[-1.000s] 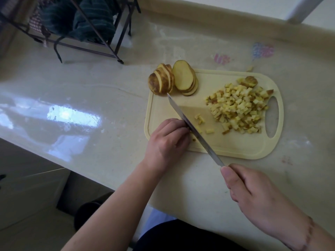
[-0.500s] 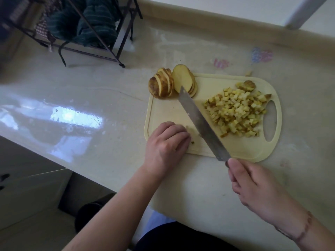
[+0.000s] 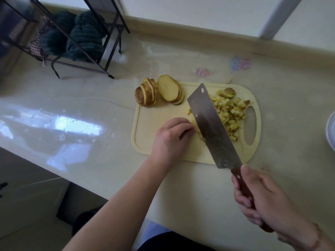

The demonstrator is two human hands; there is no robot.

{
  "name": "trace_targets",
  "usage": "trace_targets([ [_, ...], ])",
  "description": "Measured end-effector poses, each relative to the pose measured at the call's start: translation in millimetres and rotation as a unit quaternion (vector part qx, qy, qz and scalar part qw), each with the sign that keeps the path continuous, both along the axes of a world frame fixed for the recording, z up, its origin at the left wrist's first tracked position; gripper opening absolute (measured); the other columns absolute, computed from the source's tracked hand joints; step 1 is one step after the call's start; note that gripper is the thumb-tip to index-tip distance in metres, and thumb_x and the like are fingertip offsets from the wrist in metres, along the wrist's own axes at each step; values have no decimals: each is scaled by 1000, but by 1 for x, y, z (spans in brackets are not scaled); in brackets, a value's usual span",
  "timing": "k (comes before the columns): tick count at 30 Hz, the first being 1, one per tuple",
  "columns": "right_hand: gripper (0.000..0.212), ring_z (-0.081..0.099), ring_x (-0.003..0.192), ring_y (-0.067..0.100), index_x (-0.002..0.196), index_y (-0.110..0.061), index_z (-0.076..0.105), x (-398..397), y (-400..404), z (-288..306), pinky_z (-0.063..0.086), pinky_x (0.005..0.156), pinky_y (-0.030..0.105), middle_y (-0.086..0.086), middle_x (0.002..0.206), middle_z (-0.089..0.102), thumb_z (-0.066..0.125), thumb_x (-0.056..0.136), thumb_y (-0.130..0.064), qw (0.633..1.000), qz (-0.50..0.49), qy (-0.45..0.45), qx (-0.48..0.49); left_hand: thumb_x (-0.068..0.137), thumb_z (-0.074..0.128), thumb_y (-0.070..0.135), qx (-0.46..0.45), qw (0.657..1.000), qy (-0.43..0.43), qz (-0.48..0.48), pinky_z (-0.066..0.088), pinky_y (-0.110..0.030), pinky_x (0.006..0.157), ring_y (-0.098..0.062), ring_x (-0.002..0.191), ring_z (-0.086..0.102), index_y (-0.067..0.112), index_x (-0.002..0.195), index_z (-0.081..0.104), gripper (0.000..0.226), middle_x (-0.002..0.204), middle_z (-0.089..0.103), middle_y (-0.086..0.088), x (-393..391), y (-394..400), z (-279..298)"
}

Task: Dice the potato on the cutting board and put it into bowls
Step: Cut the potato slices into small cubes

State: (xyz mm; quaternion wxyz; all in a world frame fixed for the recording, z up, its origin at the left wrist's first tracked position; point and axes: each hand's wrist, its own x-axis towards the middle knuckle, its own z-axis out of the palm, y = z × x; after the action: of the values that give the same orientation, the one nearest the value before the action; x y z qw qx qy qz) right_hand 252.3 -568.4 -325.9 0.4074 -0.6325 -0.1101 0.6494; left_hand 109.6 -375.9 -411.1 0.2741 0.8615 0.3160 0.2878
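Gripping the dark wooden handle, the right hand (image 3: 268, 201) held the broad steel cleaver (image 3: 212, 127) tilted, its flat side turned up toward the camera, over the middle of the pale yellow plastic cutting board (image 3: 145, 127). That tilt looked suited to sweeping or gathering cut bits, not to chopping. The left hand (image 3: 172, 138) rested on the board just left of the blade with fingers curled; a few pale pieces showed at its fingertips, probably being herded against the blade, though whether it pinched any I could not tell. The heap of small yellow diced potato (image 3: 230, 113) lay beyond the blade toward the board's handle slot, partly hidden by the steel. Two fans of unpeeled potato slices (image 3: 161, 93) waited at the board's far left corner, not yet diced. At the right edge showed the rim of a white bowl (image 3: 330, 129), well apart from the heap. A black wire rack (image 3: 101, 51) with dark green cloth stood far left on the glossy counter (image 3: 72, 109), out of the way.
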Motion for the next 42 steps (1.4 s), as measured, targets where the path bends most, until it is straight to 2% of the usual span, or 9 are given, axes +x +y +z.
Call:
trace_targets([
  [6,62,25,38,13,70,-11,46,25,-4,14,26,40,17,8,53,33,51,80,-71,1000,-15,-18,16,82,80,1,-64,996,-32,45,52,-13,89,-6,92,64,3,92,79,10,96,73,-6,28,-8,8],
  [9,65,30,40,13,68,-13,46,34,-6,15,25,38,21,0,51,38,41,83,-76,987,54,-148,25,86,73,-2,-52,998,-12,32,50,-12,93,-4,96,64,2,95,79,11,102,74,-6,20,-15,13],
  [15,61,49,54,12,71,-24,43,49,-4,14,38,52,31,-6,57,50,17,78,-79,832,256,-485,78,84,67,-16,-106,983,-5,147,50,-9,83,12,94,62,4,95,78,26,100,67,16,12,-33,36],
  [19,71,58,67,19,84,-30,44,61,0,7,47,57,36,-5,73,58,-4,76,-81,753,325,-565,86,83,55,-18,-164,930,-38,325,53,-22,79,-2,83,59,18,84,66,38,89,60,9,15,-43,60],
  [22,64,64,81,22,98,-27,50,68,2,12,40,59,34,0,88,65,10,86,-75,719,367,-585,77,79,48,-17,-170,893,-98,405,46,-27,79,-13,84,50,25,81,51,42,88,52,3,17,-58,80],
  [26,55,65,86,23,108,-25,49,69,-1,25,46,66,36,1,96,67,20,93,-69,675,405,-613,70,82,54,16,-57,983,56,166,38,-22,94,-14,103,53,18,89,67,15,101,62,5,22,-66,89],
  [30,53,65,88,22,110,-25,47,60,-3,37,43,65,35,1,98,67,21,96,-68,643,415,-639,70,95,64,34,-60,975,207,49,31,-30,106,-20,116,54,15,109,75,26,117,66,0,25,-40,91],
  [39,52,66,91,22,110,-25,49,30,14,46,43,68,36,0,100,68,21,96,-66,635,388,-668,1,100,61,36,-81,973,193,-93,36,-30,114,-19,132,51,10,136,64,44,143,58,-5,21,-13,93],
  [42,51,65,91,22,110,-26,48,23,16,51,38,64,35,1,100,68,21,96,-66,631,376,-679,-19,98,61,38,-48,980,150,-121,51,-37,102,-19,112,61,9,118,73,37,124,66,-4,16,-11,87],
])
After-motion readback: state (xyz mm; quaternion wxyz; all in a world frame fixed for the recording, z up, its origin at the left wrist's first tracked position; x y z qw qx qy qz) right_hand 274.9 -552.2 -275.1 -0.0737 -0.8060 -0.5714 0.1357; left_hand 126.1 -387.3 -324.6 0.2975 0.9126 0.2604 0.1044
